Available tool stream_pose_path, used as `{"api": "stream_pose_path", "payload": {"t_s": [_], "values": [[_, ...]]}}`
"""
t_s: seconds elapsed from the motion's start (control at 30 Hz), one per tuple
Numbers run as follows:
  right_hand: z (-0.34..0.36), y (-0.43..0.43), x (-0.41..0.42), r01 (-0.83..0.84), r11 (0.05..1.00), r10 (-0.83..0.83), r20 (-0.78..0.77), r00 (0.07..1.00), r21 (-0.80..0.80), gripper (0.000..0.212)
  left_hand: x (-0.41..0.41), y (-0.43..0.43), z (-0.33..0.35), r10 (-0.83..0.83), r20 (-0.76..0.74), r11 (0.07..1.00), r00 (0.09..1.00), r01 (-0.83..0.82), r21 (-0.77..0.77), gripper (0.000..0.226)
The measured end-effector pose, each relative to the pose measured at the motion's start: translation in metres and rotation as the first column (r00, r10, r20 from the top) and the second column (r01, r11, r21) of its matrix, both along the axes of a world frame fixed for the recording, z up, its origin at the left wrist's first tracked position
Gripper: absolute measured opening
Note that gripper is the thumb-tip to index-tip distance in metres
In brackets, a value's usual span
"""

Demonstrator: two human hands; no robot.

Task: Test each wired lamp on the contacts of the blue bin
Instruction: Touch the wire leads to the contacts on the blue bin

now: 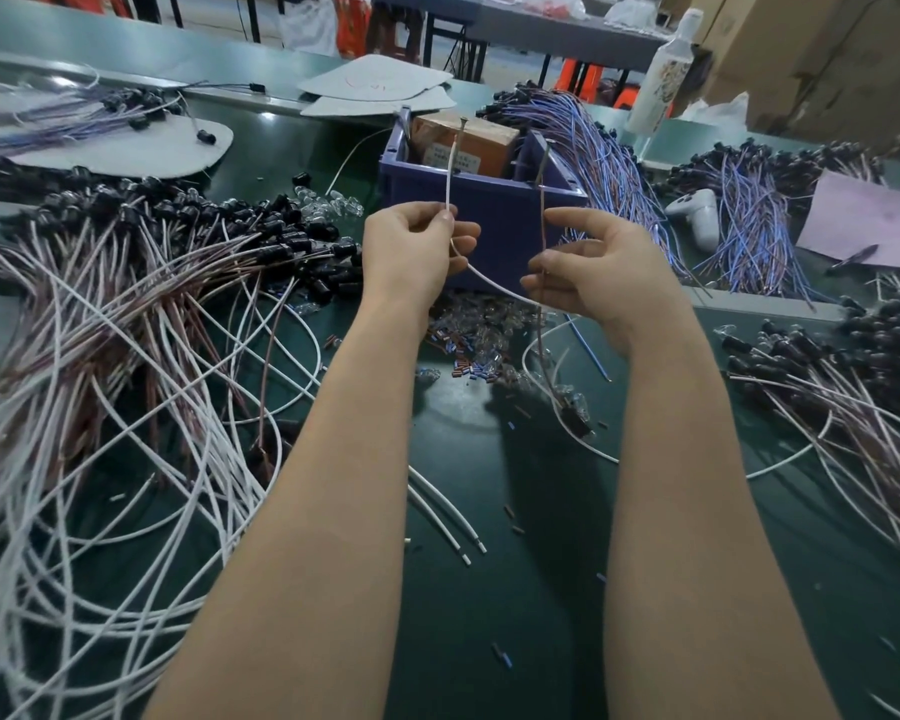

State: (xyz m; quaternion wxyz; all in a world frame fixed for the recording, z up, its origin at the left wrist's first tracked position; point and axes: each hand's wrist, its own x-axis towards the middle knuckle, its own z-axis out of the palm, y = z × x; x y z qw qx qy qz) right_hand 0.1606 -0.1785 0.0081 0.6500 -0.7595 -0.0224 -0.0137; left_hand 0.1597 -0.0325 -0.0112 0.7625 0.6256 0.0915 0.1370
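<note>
Head view: my left hand pinches the white lead, my right hand pinches the brown lead, both raised before the blue bin; the lamp dangles above the bench.

Dark green tabletop, blue bin, white wire, brown wire, orange-brown box.

Close head view, forward and down
</note>
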Motion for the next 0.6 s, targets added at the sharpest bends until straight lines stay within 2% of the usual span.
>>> {"api": "stream_pose_path", "payload": {"t_s": [0.6], "values": [[0.0032, 0.0024, -0.0019, 0.015, 0.999, -0.013, 0.036, 0.999, -0.052, 0.041, -0.0018, -0.0018, 0.0009, -0.044, 0.002, 0.997, 0.999, 0.044, 0.063, 0.019]]}}
